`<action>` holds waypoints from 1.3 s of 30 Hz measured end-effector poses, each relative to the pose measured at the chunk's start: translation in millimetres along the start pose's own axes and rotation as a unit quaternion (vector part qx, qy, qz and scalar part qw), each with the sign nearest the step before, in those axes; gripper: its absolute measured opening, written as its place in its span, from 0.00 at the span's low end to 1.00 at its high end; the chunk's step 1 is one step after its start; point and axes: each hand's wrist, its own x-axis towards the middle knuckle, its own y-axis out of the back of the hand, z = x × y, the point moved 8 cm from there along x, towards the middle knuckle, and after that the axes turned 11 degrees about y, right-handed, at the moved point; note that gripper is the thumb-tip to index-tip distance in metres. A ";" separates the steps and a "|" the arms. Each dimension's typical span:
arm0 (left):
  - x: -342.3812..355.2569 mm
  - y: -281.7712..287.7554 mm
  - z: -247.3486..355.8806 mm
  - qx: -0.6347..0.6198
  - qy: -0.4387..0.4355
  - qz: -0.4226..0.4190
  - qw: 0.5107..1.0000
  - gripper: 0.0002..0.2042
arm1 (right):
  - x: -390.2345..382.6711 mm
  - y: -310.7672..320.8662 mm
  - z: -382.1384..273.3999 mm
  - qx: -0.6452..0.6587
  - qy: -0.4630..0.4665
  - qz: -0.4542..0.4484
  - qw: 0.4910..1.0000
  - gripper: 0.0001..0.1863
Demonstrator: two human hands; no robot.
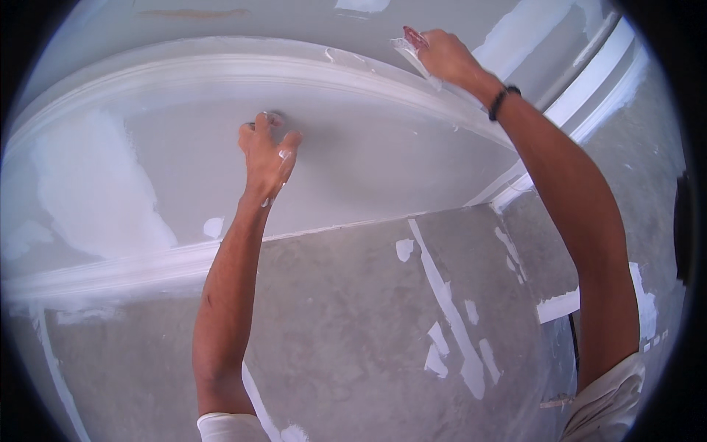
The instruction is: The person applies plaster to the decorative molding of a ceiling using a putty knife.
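My right hand [456, 65] is raised at the upper right, closed round a scraper [411, 46] with a reddish part and a pale blade smeared white. It is near the upper edge of the curved white moulding [221, 62]. My left hand [264, 155] is lifted below that moulding, close to the pale grey panel [353, 155], its fingers bent round a small object that they mostly hide. White compound dots its fingers and wrist. A dark band circles my right wrist.
A straight white trim [132, 261] runs under the panel. The mottled grey wall [331, 309] below carries white filler streaks and patches. At the lower right is a recessed opening [556, 353]; more white trim [593, 81] crosses the upper right, with a dark object at the far right edge.
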 end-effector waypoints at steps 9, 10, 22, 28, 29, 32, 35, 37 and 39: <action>-1.9 -0.3 -0.3 -0.031 -0.004 -0.018 0.999 0.25 | 56.5 -33.3 -29.8 0.190 -0.064 -0.142 0.969 0.08; -2.1 -1.0 -0.1 -0.039 -0.004 -0.021 0.999 0.25 | 61.3 -30.9 -36.5 0.186 -0.067 -0.168 0.966 0.11; -7.2 15.3 -15.0 0.023 -0.023 0.033 0.999 0.23 | 63.6 -18.0 -148.3 0.285 0.019 -0.240 0.928 0.15; -3.6 -0.4 -7.9 0.005 0.020 -0.022 1.000 0.24 | 47.7 8.2 -88.7 0.388 -0.021 -0.139 0.911 0.16; -5.1 13.9 -13.3 0.021 0.023 -0.014 0.999 0.24 | 35.9 8.7 -81.1 0.391 -0.021 -0.134 0.910 0.18; -3.1 11.8 -8.7 0.014 0.010 -0.020 1.000 0.24 | 21.9 6.3 -11.4 0.202 -0.144 -0.095 0.964 0.23; 2.1 -0.5 -0.3 -0.011 -0.015 -0.029 0.999 0.23 | 23.1 -16.7 86.4 0.126 -0.105 -0.086 0.983 0.08; 1.9 2.3 -4.7 0.010 -0.031 -0.032 0.999 0.23 | 9.9 -40.6 95.2 0.101 -0.160 -0.141 0.972 0.21; 3.4 -3.8 -9.5 0.017 -0.033 -0.033 0.999 0.23 | 1.1 -53.8 100.9 0.128 -0.179 -0.150 0.964 0.18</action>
